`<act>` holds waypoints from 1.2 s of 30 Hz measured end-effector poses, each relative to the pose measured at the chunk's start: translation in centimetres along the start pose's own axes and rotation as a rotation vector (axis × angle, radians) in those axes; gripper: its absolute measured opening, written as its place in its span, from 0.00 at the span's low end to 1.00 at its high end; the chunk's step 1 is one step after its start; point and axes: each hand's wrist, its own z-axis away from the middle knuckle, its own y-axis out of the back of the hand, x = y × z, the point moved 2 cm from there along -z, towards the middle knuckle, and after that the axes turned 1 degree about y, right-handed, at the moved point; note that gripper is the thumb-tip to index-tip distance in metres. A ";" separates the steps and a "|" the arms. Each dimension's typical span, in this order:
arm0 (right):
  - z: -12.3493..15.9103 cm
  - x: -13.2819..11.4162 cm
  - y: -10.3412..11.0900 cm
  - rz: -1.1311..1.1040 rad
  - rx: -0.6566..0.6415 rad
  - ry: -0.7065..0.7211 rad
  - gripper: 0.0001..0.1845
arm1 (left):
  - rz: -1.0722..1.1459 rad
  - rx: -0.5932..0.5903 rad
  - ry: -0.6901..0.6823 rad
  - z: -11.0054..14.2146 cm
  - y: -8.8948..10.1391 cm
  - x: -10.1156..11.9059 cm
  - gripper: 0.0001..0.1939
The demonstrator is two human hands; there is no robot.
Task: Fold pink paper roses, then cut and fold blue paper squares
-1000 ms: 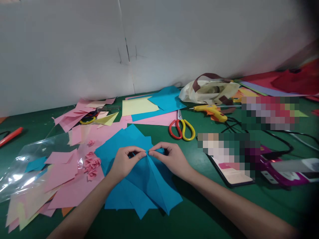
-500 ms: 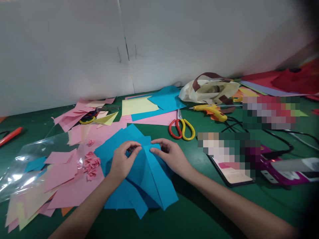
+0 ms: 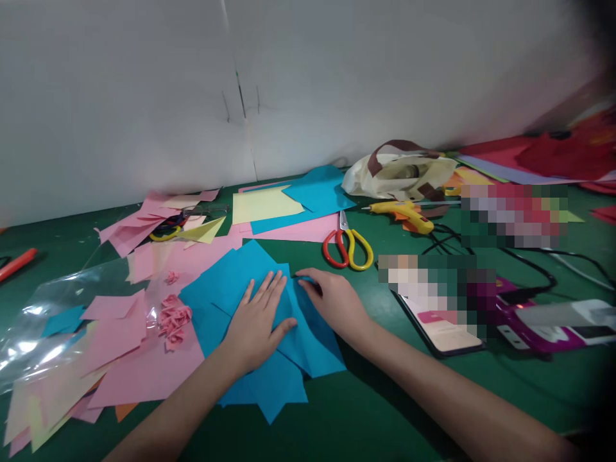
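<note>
My left hand (image 3: 255, 327) lies flat with fingers stretched out, pressing on a blue paper sheet (image 3: 317, 353). This sheet has creases and rests on several other blue sheets (image 3: 205, 295). At its upper right edge my right hand (image 3: 341, 308) is curled, with thumb and fingers closed on the paper's edge. A little beyond my right hand lie scissors (image 3: 353, 247) with one red and one yellow handle. Pink paper (image 3: 158, 372) sits left of the blue sheets, with curled pink paper pieces (image 3: 174, 319) on it.
A clear plastic bag (image 3: 48, 301) and paper scraps (image 3: 52, 391) cover the left side. At the back are a yellow glue gun (image 3: 404, 213) and a cream cloth bag (image 3: 356, 179). A phone (image 3: 447, 340), a purple device (image 3: 534, 337) and black cables (image 3: 543, 269) lie to the right.
My left hand has gone from pinching the raised blue paper to lying flat on it. The sheet has come down flatter. My right hand stays at its edge.
</note>
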 end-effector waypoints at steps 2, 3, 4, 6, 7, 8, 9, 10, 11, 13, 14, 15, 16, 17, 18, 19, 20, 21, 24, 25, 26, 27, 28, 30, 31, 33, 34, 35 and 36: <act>0.1 -0.2 0.1 0.016 -0.023 -0.018 0.14 | 0.020 0.023 0.032 0.0 0.0 -0.1 0.31; 0.1 -0.3 0.2 0.024 -0.034 -0.025 0.14 | 0.025 0.025 0.045 -0.1 0.0 -0.2 0.30; 0.1 -0.4 0.2 0.029 -0.042 -0.028 0.14 | 0.025 0.019 0.049 -0.1 0.0 -0.2 0.30; 0.1 -0.4 0.2 0.033 -0.054 -0.022 0.14 | 0.014 -0.004 0.043 -0.2 -0.1 -0.1 0.29; 0.1 -0.4 0.1 0.030 -0.056 -0.015 0.14 | 0.006 -0.010 0.043 -0.2 0.0 -0.1 0.28; 0.1 -0.4 0.1 0.027 -0.056 -0.008 0.14 | -0.002 -0.009 0.049 -0.2 0.0 0.0 0.28; 0.1 -0.3 0.0 0.023 -0.054 0.000 0.14 | -0.009 -0.002 0.060 -0.2 0.1 0.1 0.27; 0.1 -0.2 0.0 0.016 -0.047 0.007 0.14 | -0.013 0.011 0.074 -0.2 0.2 0.2 0.26; 0.1 -0.2 0.0 0.005 -0.035 0.014 0.14 | -0.015 0.030 0.089 -0.2 0.2 0.2 0.25; 0.1 0.0 0.0 -0.037 -0.002 0.024 0.14 | -0.005 0.077 0.115 -0.1 0.4 0.2 0.24; 0.0 0.0 0.0 -0.068 0.016 0.026 0.14 | 0.008 0.104 0.125 -0.1 0.5 0.2 0.25; 0.0 0.1 0.0 -0.106 0.032 0.027 0.14 | 0.023 0.134 0.134 -0.1 0.6 0.1 0.25; -0.1 0.1 0.1 -0.152 0.044 0.027 0.15 | 0.041 0.166 0.145 0.0 0.7 0.0 0.26; -0.1 0.1 0.1 -0.202 0.054 0.027 0.15 | 0.064 0.199 0.160 0.0 0.9 -0.1 0.26; -0.2 0.1 0.2 -0.251 0.064 0.029 0.16 | 0.092 0.229 0.178 -0.1 1.0 -0.3 0.27; -0.3 0.1 0.2 -0.297 0.076 0.036 0.16 | 0.131 0.256 0.202 -0.1 1.2 -0.4 0.28; -0.3 0.1 0.3 -0.335 0.095 0.047 0.16 | 0.180 0.276 0.231 -0.1 1.4 -0.6 0.27; -0.4 0.1 0.4 -0.359 0.119 0.064 0.15 | 0.238 0.286 0.263 -0.1 1.5 -0.8 0.25; -0.4 0.0 0.9 -0.364 0.184 0.162 0.11 | 0.412 0.275 0.330 -0.3 1.8 -1.5 0.13; -0.3 -0.1 1.2 -0.356 0.199 0.198 0.10 | 0.456 0.269 0.335 -0.3 1.9 -1.7 0.10; -0.3 -0.2 1.4 -0.344 0.211 0.225 0.09 | 0.488 0.271 0.331 -0.4 1.9 -1.8 0.09; -0.2 -0.2 1.6 -0.330 0.223 0.241 0.09 | 0.506 0.284 0.328 -0.4 1.9 -2.0 0.10; -0.2 -0.3 1.8 -0.312 0.236 0.247 0.10 | 0.509 0.302 0.329 -0.4 1.9 -2.1 0.11; -0.1 -0.4 2.0 -0.247 0.257 0.238 0.17 | 0.469 0.333 0.356 -0.3 1.8 -2.3 0.12; 0.0 -0.5 2.0 -0.203 0.264 0.235 0.21 | 0.432 0.334 0.375 -0.2 1.7 -2.3 0.12; 0.1 -0.7 1.8 -0.112 0.242 0.254 0.26 | 0.349 0.299 0.405 -0.2 1.3 -2.1 0.14; 0.1 -0.8 1.6 -0.068 0.204 0.284 0.25 | 0.314 0.273 0.412 -0.2 1.1 -2.0 0.16; 0.2 -0.9 1.3 -0.028 0.150 0.320 0.23 | 0.288 0.252 0.415 -0.3 1.0 -1.9 0.18; 0.2 -1.1 0.9 0.006 0.086 0.355 0.20 | 0.274 0.242 0.417 -0.3 0.9 -1.9 0.20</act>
